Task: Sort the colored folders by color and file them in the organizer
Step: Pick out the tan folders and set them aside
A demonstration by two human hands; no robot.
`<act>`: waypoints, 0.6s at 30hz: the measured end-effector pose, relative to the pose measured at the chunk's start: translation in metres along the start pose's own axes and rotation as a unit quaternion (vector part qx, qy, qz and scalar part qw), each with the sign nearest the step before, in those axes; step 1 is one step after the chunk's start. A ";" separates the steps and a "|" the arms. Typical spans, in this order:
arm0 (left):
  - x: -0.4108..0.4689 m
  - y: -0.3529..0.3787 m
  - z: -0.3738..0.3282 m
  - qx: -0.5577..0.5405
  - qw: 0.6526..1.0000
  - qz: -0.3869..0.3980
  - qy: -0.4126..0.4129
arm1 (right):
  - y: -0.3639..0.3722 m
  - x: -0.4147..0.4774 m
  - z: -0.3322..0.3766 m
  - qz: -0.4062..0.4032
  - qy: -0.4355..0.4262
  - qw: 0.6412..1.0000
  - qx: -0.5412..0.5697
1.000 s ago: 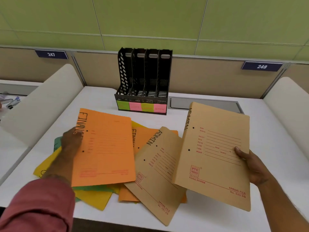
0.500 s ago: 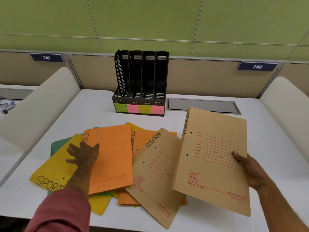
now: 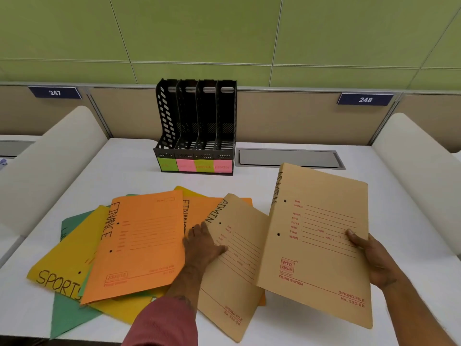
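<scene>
A black four-slot organizer (image 3: pixel 197 126) stands at the back of the white desk (image 3: pixel 129 161), with green and pink sticky labels along its base. Overlapping folders lie in front of it: an orange FINANCE folder (image 3: pixel 142 245) on top, a second orange one (image 3: pixel 197 208) beneath, a yellow SPORTS folder (image 3: pixel 62 265) and a green folder (image 3: pixel 69 318) at the left. A tan ADMIN folder (image 3: pixel 237 275) lies to their right. My left hand (image 3: pixel 202 245) rests at its left edge, thumb on the tan cover, fingers straight. My right hand (image 3: pixel 374 260) grips another tan ADMIN folder (image 3: pixel 316 240) by its right edge, tilted above the desk.
White curved dividers stand at the left (image 3: pixel 50 166) and right (image 3: pixel 419 176) of the desk. A grey cable hatch (image 3: pixel 289 158) is set into the desk right of the organizer. The beige partition behind carries plates 247 and 248. The folders overhang the desk's near edge.
My left hand set the orange FINANCE folder down on the pile, then moved right to the edge of the tan folder on the desk. My right hand kept its folder raised.
</scene>
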State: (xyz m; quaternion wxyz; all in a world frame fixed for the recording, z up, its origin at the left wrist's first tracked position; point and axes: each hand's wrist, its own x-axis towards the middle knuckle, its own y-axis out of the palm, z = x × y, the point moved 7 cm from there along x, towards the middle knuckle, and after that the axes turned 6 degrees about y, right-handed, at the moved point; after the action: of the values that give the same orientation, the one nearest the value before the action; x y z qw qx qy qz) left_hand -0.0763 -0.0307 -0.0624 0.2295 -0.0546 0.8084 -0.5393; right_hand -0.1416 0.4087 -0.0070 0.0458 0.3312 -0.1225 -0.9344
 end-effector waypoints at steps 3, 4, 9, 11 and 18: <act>0.001 -0.006 -0.001 -0.030 0.999 -0.030 -0.018 | -0.008 -0.001 -0.001 0.000 0.000 1.000 0.003; 0.001 -0.009 0.000 -0.051 0.998 -0.036 -0.031 | -0.010 -0.001 -0.001 0.002 0.000 1.000 0.005; 0.008 -0.021 -0.001 -0.189 0.980 -0.008 -0.069 | -0.015 -0.003 0.002 0.010 -0.002 1.000 0.006; 0.012 -0.027 -0.006 -0.252 0.966 0.000 -0.059 | -0.016 -0.004 0.004 0.013 -0.004 1.000 0.011; 0.013 -0.075 -0.036 -0.315 0.948 -0.049 0.001 | -0.030 -0.007 0.024 0.007 -0.022 1.000 0.018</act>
State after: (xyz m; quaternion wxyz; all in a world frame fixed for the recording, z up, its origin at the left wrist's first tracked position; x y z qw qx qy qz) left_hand -0.1153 -0.0359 0.0119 0.1731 -0.1627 0.9338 -0.2675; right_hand -0.1510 0.4439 0.0075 0.0440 0.3109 -0.1425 -0.9387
